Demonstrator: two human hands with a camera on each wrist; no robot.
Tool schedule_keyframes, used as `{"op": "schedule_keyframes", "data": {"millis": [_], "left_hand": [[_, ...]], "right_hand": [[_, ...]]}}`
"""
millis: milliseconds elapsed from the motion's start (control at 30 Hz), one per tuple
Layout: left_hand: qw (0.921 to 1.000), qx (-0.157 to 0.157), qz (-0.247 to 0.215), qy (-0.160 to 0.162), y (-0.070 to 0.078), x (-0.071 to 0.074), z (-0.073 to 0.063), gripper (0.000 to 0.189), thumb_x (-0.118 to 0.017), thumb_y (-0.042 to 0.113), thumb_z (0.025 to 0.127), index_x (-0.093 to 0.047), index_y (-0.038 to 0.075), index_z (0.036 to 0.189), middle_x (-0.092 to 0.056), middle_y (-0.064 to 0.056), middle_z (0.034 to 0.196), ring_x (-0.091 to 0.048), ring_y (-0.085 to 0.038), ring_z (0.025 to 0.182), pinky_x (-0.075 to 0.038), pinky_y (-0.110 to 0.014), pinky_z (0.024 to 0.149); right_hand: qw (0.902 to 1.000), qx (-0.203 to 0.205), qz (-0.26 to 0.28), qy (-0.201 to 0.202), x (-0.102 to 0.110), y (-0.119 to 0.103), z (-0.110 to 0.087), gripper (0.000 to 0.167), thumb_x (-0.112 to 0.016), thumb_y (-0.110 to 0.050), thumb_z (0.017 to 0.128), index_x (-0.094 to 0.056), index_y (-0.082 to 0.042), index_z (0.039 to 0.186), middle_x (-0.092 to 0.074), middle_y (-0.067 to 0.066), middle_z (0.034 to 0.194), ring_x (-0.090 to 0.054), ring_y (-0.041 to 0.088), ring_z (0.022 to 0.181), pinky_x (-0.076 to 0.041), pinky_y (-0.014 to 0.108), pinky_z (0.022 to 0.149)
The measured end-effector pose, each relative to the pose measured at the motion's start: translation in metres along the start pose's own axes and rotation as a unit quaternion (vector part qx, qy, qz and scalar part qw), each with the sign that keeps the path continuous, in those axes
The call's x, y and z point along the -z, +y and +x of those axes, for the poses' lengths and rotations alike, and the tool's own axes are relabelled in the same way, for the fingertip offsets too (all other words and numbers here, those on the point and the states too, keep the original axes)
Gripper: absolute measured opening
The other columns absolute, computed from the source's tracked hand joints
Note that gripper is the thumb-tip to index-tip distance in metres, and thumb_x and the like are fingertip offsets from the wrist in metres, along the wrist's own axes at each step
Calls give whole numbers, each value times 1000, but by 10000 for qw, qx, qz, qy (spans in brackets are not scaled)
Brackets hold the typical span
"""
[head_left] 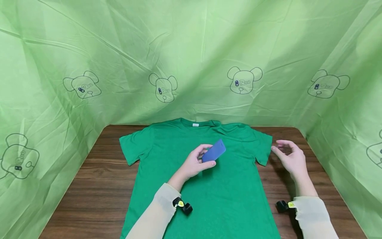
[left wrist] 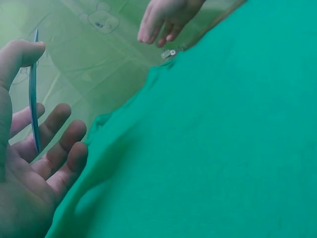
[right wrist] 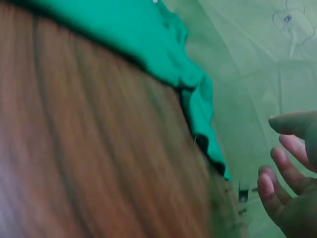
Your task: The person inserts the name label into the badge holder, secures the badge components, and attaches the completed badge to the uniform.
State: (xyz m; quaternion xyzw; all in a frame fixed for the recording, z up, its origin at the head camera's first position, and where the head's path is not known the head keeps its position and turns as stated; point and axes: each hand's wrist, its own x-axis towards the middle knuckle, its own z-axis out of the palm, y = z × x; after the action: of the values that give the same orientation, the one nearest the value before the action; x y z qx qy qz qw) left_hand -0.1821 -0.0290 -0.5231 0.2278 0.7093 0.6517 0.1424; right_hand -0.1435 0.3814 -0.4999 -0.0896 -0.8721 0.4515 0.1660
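Observation:
A green short-sleeved T-shirt lies spread on the wooden table, its collar at the far side. Over the shirt's chest, my left hand holds a thin blue card with rounded corners. The left wrist view has the card nearly edge-on, slightly bowed, between the thumb and the fingers. Beside the right sleeve is my right hand, thumb and fingers apart and loosely bent, holding nothing. In the right wrist view this hand is at the right edge, near the shirt's sleeve.
Dark wooden table shows on both sides of the shirt. Light green cloth with printed bear heads hangs behind the table and along both sides. A small white label is at the shirt's collar. Small black cameras are strapped at both wrists.

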Motion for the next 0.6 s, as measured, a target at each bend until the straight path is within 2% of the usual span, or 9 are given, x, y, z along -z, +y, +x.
{"op": "schedule_keyframes", "data": {"millis": [100,167,233,333,467,600], "left_hand": [[10000,-12,45,-13,-1,0,0,62,-84,27,98,-58,26,154,-68,-9,134,-66,-24,119,-60,-42,100],[10000,-14,59,-22,-1,1,0,62,-84,28,98,-58,26,154,-68,-9,133,-66,-24,119,-60,-42,99],[10000,-7,47,-28,-2,1,0,62,-84,28,98,-58,26,154,-68,-9,133,-66,-25,118,-60,-42,99],[10000,23,16,-26,-1,1,0,61,-84,28,98,-58,26,154,-68,-9,133,-67,-25,118,-60,-42,98],[10000,59,-14,-19,-1,1,0,61,-84,27,98,-58,26,154,-67,-9,133,-67,-24,117,-60,-41,97],[10000,62,-23,-29,-2,1,0,61,-83,27,98,-58,26,154,-67,-10,133,-67,-25,117,-61,-40,94]], "right_hand": [[9989,-157,-446,-59,4,6,0,52,-76,-37,105,-66,-6,146,-63,19,138,-59,7,103,-48,19,80],[9971,-204,-730,-55,5,11,0,53,-74,-38,106,-65,-8,149,-59,22,144,-59,16,107,-47,27,79],[9956,-228,-904,6,6,14,1,51,-72,-36,107,-66,-7,149,-56,24,146,-58,25,108,-45,35,81],[9943,-282,-1020,152,7,19,3,48,-72,-31,107,-66,-6,147,-55,26,144,-56,30,109,-41,42,83],[9938,-479,-995,153,11,24,4,52,-73,-32,106,-64,-6,150,-53,27,146,-55,32,111,-41,41,82],[9932,-583,-1008,-59,13,29,5,58,-72,-35,107,-60,-7,156,-56,27,150,-58,27,112,-45,34,78]]}}
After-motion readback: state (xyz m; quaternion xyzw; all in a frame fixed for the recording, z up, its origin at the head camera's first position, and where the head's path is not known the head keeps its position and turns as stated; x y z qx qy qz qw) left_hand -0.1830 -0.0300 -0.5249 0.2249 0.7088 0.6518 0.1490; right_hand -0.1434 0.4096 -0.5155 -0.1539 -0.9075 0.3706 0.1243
